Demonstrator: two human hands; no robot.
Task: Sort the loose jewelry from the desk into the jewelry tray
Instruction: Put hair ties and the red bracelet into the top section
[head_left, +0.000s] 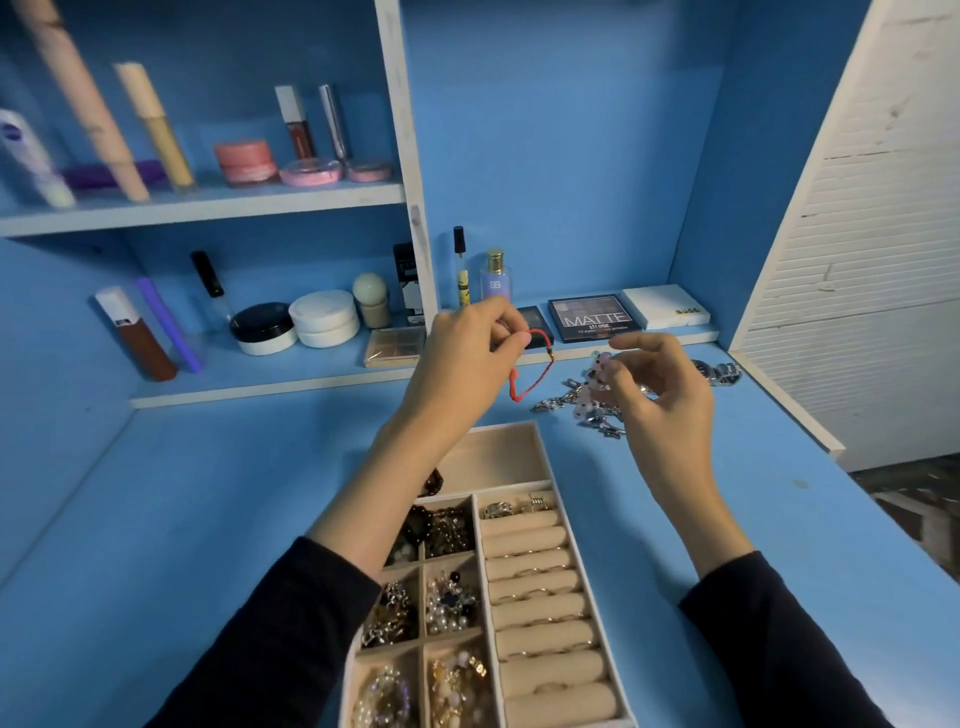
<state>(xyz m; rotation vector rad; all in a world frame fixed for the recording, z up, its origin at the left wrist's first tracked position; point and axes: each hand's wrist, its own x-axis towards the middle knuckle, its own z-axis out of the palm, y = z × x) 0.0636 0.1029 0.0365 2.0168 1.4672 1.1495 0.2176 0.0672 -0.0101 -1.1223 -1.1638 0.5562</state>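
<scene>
My left hand (467, 358) is raised above the desk and pinches a thin red cord bracelet (532, 371) that dangles from its fingertips. Beside it, my right hand (660, 389) holds a pale pink beaded bracelet (595, 382) between curled fingers, just over a heap of loose silver chains (576, 402) on the blue desk. The beige jewelry tray (519, 457) lies below both hands. Its small compartments hold beads, pearls and gold pieces, and its right side has ring rolls with several rings. The far compartment is mostly bare, partly hidden by my left forearm.
A silver watch (719, 371) lies at the desk's far right. Eyeshadow palettes (595, 314), perfume bottles (496, 275) and jars (322, 317) stand on the low shelf behind. More cosmetics fill the upper shelf (208, 202). A white slatted panel (857, 260) borders the right side.
</scene>
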